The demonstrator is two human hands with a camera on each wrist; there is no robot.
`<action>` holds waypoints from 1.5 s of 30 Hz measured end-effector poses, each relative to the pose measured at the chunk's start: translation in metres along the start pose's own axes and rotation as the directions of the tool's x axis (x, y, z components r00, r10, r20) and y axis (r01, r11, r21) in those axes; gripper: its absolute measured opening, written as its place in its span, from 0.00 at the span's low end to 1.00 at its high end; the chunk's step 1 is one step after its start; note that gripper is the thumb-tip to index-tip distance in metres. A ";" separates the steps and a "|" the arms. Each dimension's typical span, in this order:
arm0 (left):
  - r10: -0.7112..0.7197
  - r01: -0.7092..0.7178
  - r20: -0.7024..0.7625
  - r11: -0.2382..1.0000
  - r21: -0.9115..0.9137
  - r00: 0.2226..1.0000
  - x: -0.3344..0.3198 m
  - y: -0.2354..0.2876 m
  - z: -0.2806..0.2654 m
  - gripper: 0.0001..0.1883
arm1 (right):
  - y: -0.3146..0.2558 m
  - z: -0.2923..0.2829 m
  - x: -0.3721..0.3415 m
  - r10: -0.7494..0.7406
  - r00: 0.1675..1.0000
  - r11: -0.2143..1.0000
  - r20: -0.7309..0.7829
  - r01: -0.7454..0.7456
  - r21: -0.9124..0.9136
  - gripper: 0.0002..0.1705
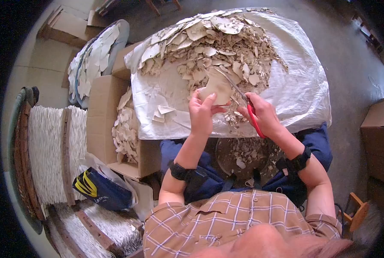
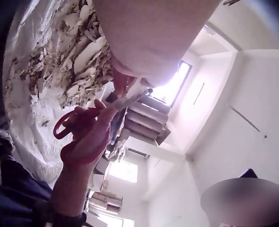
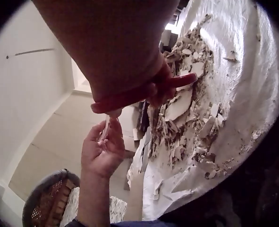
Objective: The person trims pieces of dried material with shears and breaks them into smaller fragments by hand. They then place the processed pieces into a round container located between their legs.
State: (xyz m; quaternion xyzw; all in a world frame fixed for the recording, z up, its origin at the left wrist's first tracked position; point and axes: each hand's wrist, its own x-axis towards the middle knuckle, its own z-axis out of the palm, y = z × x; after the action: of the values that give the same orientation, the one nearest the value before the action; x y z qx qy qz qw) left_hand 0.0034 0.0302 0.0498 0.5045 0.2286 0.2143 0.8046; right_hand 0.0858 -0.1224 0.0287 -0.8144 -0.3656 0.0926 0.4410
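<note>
In the head view the left hand point(image 1: 202, 112) pinches a flat cream piece point(image 1: 217, 88) between thumb and fingers, above the white sheet. The right hand point(image 1: 263, 115) grips the red handles point(image 1: 255, 120) of scissors, whose metal blades point(image 1: 231, 81) lie along the right edge of that piece. The left wrist view shows the right hand point(image 2: 90, 132) with fingers through the red loops. In the right wrist view the left hand point(image 3: 103, 150) holds the thin piece edge-on, close to the scissors' red handles point(image 3: 125, 98).
A heap of flakes point(image 1: 243, 47) covers the back of the white sheet point(image 1: 303, 81). At left stand a cardboard box point(image 1: 102, 124) of pieces, stacked white sheets point(image 1: 48, 155) and a blue bag point(image 1: 104, 189). A round container point(image 1: 239, 161) with scraps sits between the knees.
</note>
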 end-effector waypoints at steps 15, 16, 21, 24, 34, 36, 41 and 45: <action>0.062 -0.060 -0.094 0.998 0.024 0.994 0.004 -0.015 -0.008 0.05 | 0.007 0.020 -0.005 0.038 0.999 0.999 -0.021 -0.038 0.010 0.18; 0.063 -0.061 -0.097 0.998 0.024 0.993 0.006 -0.013 -0.010 0.05 | 0.009 0.018 -0.003 0.036 0.999 0.999 -0.019 -0.036 0.011 0.18; 0.106 -0.103 -0.019 0.986 0.128 0.994 0.011 0.006 -0.023 0.07 | 0.011 -0.017 0.010 0.044 0.998 0.993 -0.052 -0.050 -0.103 0.20; 0.045 -0.067 0.105 0.974 0.215 0.994 0.011 0.015 -0.030 0.10 | 0.007 -0.023 0.007 -0.144 0.989 0.980 -0.021 0.140 -0.143 0.22; -0.014 -0.016 0.182 0.987 0.161 0.983 0.015 0.008 -0.029 0.09 | 0.004 -0.022 -0.002 -0.243 0.968 0.957 0.059 0.249 -0.151 0.25; -0.061 0.040 0.171 0.991 0.124 0.983 0.015 0.006 -0.028 0.09 | 0.005 -0.021 -0.003 -0.260 0.964 0.958 0.051 0.264 -0.110 0.26; -0.061 0.040 0.185 0.993 0.114 0.981 0.017 0.002 -0.031 0.08 | 0.004 -0.019 -0.004 -0.250 0.967 0.962 0.048 0.254 -0.104 0.23; -0.089 0.079 0.197 0.995 0.057 0.976 0.016 0.003 -0.032 0.08 | 0.003 -0.018 -0.004 -0.213 0.975 0.973 0.063 0.218 -0.081 0.20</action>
State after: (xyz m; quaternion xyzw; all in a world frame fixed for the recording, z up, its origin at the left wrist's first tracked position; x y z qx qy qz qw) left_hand -0.0028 0.0634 0.0379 0.5327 0.1734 0.1229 0.8192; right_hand 0.0928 -0.1379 0.0365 -0.7857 -0.4673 0.0499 0.4022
